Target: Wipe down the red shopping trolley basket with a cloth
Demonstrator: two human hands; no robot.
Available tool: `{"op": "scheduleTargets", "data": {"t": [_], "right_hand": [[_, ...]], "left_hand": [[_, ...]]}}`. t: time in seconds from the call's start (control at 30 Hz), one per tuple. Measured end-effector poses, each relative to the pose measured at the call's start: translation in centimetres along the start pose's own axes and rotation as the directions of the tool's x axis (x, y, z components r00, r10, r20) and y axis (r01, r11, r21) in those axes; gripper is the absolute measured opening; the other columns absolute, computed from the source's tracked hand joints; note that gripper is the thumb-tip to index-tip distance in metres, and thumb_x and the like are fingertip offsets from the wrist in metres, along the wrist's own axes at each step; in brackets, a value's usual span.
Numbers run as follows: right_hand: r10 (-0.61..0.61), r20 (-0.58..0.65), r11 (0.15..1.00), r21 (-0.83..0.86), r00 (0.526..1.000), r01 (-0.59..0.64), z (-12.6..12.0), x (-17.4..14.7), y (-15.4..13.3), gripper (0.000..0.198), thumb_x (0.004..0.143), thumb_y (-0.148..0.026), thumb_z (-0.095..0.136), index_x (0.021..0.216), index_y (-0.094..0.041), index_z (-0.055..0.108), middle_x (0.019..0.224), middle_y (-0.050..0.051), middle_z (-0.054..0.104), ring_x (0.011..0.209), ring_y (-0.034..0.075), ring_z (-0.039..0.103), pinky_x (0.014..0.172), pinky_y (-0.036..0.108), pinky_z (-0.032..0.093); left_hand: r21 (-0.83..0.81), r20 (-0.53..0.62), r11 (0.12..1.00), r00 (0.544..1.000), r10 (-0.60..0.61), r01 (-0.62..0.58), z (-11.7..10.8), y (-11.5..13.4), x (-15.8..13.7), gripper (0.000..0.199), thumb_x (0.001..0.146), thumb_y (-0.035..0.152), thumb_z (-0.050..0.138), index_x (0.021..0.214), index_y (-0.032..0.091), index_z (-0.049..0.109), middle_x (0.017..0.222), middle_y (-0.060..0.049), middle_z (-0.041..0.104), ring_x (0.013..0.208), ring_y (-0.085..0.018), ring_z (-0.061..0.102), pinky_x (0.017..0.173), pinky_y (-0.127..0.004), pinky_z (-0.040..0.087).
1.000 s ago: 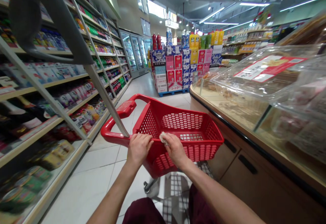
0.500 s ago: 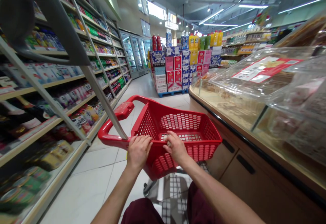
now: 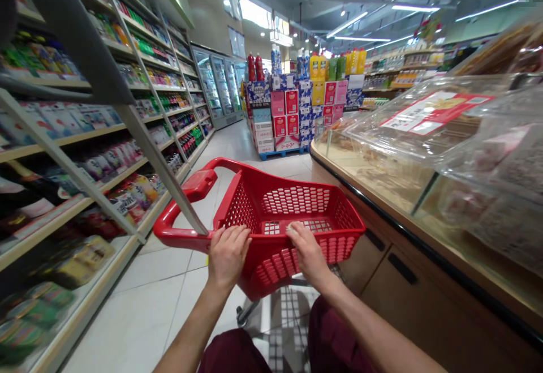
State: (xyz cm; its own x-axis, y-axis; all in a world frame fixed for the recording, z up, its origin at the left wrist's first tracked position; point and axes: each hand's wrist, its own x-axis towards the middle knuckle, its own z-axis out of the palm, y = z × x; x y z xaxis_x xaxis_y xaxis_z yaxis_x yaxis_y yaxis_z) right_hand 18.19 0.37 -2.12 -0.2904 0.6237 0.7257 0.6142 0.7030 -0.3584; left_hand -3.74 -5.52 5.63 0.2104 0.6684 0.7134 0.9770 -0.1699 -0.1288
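The red basket cart (image 3: 268,239) stands in front of the person's knees, in the aisle between the drink shelves (image 3: 74,200) on the left and the wooden counter (image 3: 424,299) on the right. Its long axis runs across the view, dipping a little toward the right: the looped red handle end (image 3: 167,227) points left to the shelves, and the opposite, perforated end points right, close beside the counter. From the loop, a metal bar (image 3: 159,161) slants up and left to a grey grip (image 3: 76,33), partly cut off by the picture's edge. The left hand (image 3: 227,255) is clamped on the near rim beside the bar's foot, fingers together and bent over the edge. The right hand (image 3: 309,248) lies farther along the same rim, its fingers closed over a small white cloth (image 3: 290,228), mostly hidden beneath them. Clear plastic boxes (image 3: 424,121) sit on the counter; beyond the cart stands a stack of cartons (image 3: 291,115).
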Motion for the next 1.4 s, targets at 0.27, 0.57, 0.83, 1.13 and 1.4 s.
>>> {"op": "scheduleTargets", "data": {"t": [0.27, 0.57, 0.83, 1.13, 1.4], "right_hand": [[0.263, -0.145, 0.922, -0.254, 0.954, -0.292, -4.2, -2.0, 6.5, 0.042, 0.071, -0.002, 0.035, 0.103, -0.015, 0.059, 0.118, 0.014, 0.052, 0.120, 0.027, 0.036, 0.093, 0.054, 0.033], [0.220, -0.077, 0.962, -0.146, 0.972, -0.229, -4.3, -2.1, 6.7, 0.044, 0.070, -0.005, 0.035, 0.105, -0.017, 0.059, 0.117, 0.011, 0.054, 0.115, 0.023, 0.043, 0.094, 0.045, 0.037], [0.397, -0.236, 0.916, 0.169, 0.887, -0.365, -5.7, 0.2, 5.7, 0.042, 0.068, -0.010, 0.035, 0.104, -0.017, 0.055, 0.109, 0.009, 0.057, 0.101, 0.018, 0.053, 0.089, 0.035, 0.043], [0.190, 0.048, 0.947, -0.273, 0.981, -0.170, -5.3, -1.5, 7.6, 0.039, 0.073, -0.030, 0.051, 0.110, -0.020, 0.052, 0.128, 0.013, 0.042, 0.117, 0.027, 0.038, 0.091, 0.053, 0.031], [0.094, 0.088, 0.976, -0.205, 0.992, -0.074, -7.5, -2.0, 12.7, 0.032, 0.077, -0.020, 0.040, 0.102, -0.019, 0.059, 0.123, 0.011, 0.048, 0.112, 0.022, 0.046, 0.090, 0.041, 0.040]], "left_hand": [[-0.005, -0.005, 1.000, 1.000, -0.021, 0.021, 0.3, 0.2, -0.1, 0.018, 0.081, 0.024, 0.046, 0.090, 0.021, 0.061, 0.097, 0.000, 0.067, 0.090, -0.017, 0.058, 0.087, -0.036, 0.033], [-0.012, -0.015, 0.999, 0.999, -0.035, 0.034, 0.1, 0.6, -0.2, 0.021, 0.082, 0.022, 0.044, 0.092, 0.024, 0.062, 0.098, 0.000, 0.066, 0.093, -0.018, 0.058, 0.087, -0.037, 0.033], [-0.033, -0.036, 0.999, 0.999, -0.041, 0.040, 0.0, 1.2, -0.2, 0.022, 0.081, 0.022, 0.043, 0.093, 0.025, 0.062, 0.097, -0.001, 0.067, 0.091, -0.019, 0.058, 0.086, -0.038, 0.034], [-0.022, -0.052, 1.000, 0.998, -0.023, 0.022, 0.0, 1.1, -0.1, 0.020, 0.082, 0.022, 0.043, 0.090, 0.023, 0.061, 0.096, 0.000, 0.067, 0.089, -0.017, 0.058, 0.085, -0.036, 0.033], [-0.017, -0.028, 0.999, 0.999, -0.044, 0.044, 0.0, 1.4, -0.1, 0.021, 0.082, 0.022, 0.043, 0.091, 0.023, 0.062, 0.097, -0.001, 0.067, 0.090, -0.019, 0.058, 0.086, -0.037, 0.033]]}}
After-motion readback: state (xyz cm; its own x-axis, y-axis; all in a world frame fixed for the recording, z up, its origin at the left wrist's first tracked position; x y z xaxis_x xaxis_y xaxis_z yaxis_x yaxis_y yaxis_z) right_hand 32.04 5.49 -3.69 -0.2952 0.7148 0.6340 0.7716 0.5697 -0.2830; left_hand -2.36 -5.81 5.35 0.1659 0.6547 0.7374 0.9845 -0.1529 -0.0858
